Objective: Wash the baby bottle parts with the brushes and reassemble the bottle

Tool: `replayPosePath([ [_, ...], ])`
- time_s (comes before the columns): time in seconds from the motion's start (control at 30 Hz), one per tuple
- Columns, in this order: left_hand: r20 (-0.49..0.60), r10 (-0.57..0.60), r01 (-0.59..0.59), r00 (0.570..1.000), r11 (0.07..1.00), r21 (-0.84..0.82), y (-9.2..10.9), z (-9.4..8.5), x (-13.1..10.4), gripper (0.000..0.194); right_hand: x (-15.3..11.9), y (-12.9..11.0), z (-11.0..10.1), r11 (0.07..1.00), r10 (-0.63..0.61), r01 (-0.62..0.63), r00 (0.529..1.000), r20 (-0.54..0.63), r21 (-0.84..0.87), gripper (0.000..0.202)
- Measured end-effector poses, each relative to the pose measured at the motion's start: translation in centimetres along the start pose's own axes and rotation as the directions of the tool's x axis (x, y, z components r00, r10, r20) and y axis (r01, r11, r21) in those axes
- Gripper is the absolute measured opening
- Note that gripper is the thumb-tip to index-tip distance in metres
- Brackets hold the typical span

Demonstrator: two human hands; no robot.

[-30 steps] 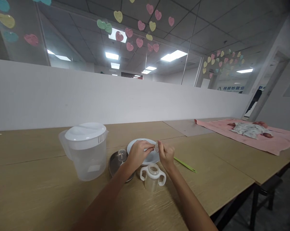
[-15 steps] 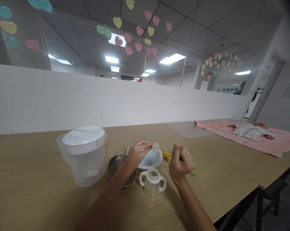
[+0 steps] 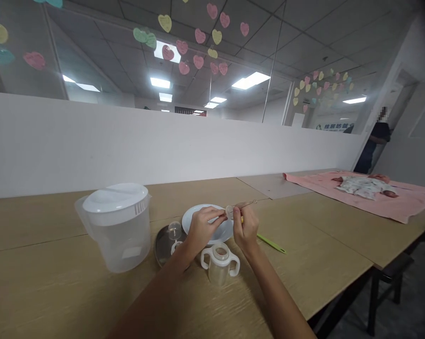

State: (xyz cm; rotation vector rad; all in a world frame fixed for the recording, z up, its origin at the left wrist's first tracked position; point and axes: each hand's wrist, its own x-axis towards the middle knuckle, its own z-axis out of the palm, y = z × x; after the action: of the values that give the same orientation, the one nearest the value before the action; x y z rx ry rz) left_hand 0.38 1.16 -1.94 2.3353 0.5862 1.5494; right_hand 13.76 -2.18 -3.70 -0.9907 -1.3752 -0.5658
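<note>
My left hand (image 3: 204, 225) pinches a small clear bottle nipple (image 3: 229, 212) over the white bowl (image 3: 193, 217). Close beside it, my right hand (image 3: 246, 228) is closed on a thin wire brush (image 3: 248, 204) with a looped end; its other end meets the nipple, but how far in it reaches is unclear. Below the hands stands a clear baby bottle (image 3: 218, 275) with two white handles and an open neck. A dark metal tray (image 3: 159, 249) at left holds a clear dome cap (image 3: 174, 230) and a white ring (image 3: 176, 247), partly behind my left forearm.
A lidded clear plastic pitcher (image 3: 122, 240) stands on the table at left. A green handle (image 3: 273, 244) lies right of my right hand, near a bit of yellow. Farther right, a baby doll (image 3: 362, 186) lies on a pink towel (image 3: 392, 209). A person (image 3: 374, 141) stands at the doorway.
My right hand has moved left and up toward the nipple, and the wire's looped end now shows above it. The view has shifted slightly. A person now shows more fully in the doorway.
</note>
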Motion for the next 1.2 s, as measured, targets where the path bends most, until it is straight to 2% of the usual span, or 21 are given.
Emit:
replayPosePath([
  [0.13,0.005,0.020,-0.020,1.000,1.000,0.001,-0.8,0.1,-0.1,0.016,-0.3,-0.2,0.0,1.000,-0.017,0.020,0.991,-0.131,0.021,0.019],
  [0.23,0.013,0.018,-0.018,1.000,0.999,0.030,-1.9,-0.2,-0.4,0.015,0.1,0.0,-0.4,0.995,0.085,-0.068,0.958,-0.273,0.070,0.021],
  [0.27,0.014,0.004,-0.005,1.000,0.999,0.052,-2.3,-0.5,-0.5,0.015,0.4,0.3,-0.7,0.986,0.154,-0.121,0.925,-0.349,0.114,0.023],
  [0.3,0.009,-0.019,0.018,1.000,0.997,0.075,-2.8,-0.9,-0.6,0.015,0.8,0.7,-1.1,0.970,0.233,-0.175,0.871,-0.433,0.170,0.025],
  [0.37,-0.030,-0.080,0.083,0.996,0.991,0.104,-3.6,-1.7,-0.7,0.014,1.4,1.9,-1.7,0.920,0.388,-0.258,0.702,-0.598,0.294,0.026],
  [0.4,-0.059,-0.115,0.121,0.992,0.987,0.102,-3.9,-2.1,-0.7,0.013,1.6,2.6,-1.8,0.905,0.426,-0.290,0.648,-0.631,0.312,0.026],
  [0.43,-0.082,-0.151,0.158,0.985,0.983,0.088,-4.1,-2.5,-0.6,0.013,1.5,3.3,-1.7,0.894,0.447,-0.337,0.652,-0.612,0.294,0.028],
  [0.47,-0.095,-0.188,0.195,0.977,0.979,0.066,-4.1,-2.8,-0.4,0.014,1.3,3.9,-1.3,0.888,0.459,-0.388,0.707,-0.538,0.246,0.031],
  [0.53,-0.088,-0.254,0.256,0.963,0.966,0.020,-4.0,-3.1,0.0,0.017,0.3,4.8,-0.1,0.890,0.455,-0.438,0.843,-0.288,0.122,0.033],
  [0.57,-0.075,-0.277,0.278,0.958,0.961,0.001,-3.8,-3.1,0.2,0.018,-0.4,5.0,0.7,0.896,0.443,-0.438,0.882,-0.160,0.068,0.034],
  [0.6,-0.061,-0.292,0.292,0.955,0.956,-0.009,-3.6,-3.1,0.3,0.019,-1.1,5.2,1.5,0.896,0.444,-0.443,0.894,-0.051,0.035,0.035],
  [0.67,-0.038,-0.299,0.300,0.953,0.954,0.008,-3.3,-3.1,0.4,0.020,-2.3,5.5,2.8,0.868,0.494,-0.497,0.865,0.085,0.013,0.037],
  [0.73,-0.005,-0.306,0.305,0.952,0.950,0.060,-3.2,-3.1,0.1,0.021,-3.1,6.0,3.6,0.809,0.580,-0.588,0.800,0.155,0.011,0.039],
  [0.87,0.054,-0.344,0.332,0.937,0.930,0.159,-3.4,-3.3,-0.6,0.025,-3.4,7.3,3.8,0.658,0.722,-0.752,0.647,0.245,0.049,0.044],
  [0.93,0.053,-0.355,0.342,0.933,0.925,0.165,-3.6,-3.2,-0.7,0.023,-3.4,7.8,3.7,0.612,0.750,-0.787,0.610,0.255,0.082,0.050],
  [1.0,0.065,-0.363,0.352,0.930,0.926,0.135,-3.7,-3.0,-0.8,0.022,-3.4,7.9,3.7,0.603,0.753,-0.790,0.609,0.251,0.108,0.057],
  [1.1,0.087,-0.378,0.370,0.922,0.925,0.090,-3.4,-2.7,-0.7,0.022,-3.2,7.1,3.7,0.629,0.716,-0.761,0.647,0.262,0.159,0.066],
  [1.2,0.091,-0.384,0.379,0.919,0.923,0.069,-2.9,-2.3,-0.7,0.020,-3.1,5.6,3.8,0.654,0.585,-0.708,0.697,0.416,0.266,0.062],
])
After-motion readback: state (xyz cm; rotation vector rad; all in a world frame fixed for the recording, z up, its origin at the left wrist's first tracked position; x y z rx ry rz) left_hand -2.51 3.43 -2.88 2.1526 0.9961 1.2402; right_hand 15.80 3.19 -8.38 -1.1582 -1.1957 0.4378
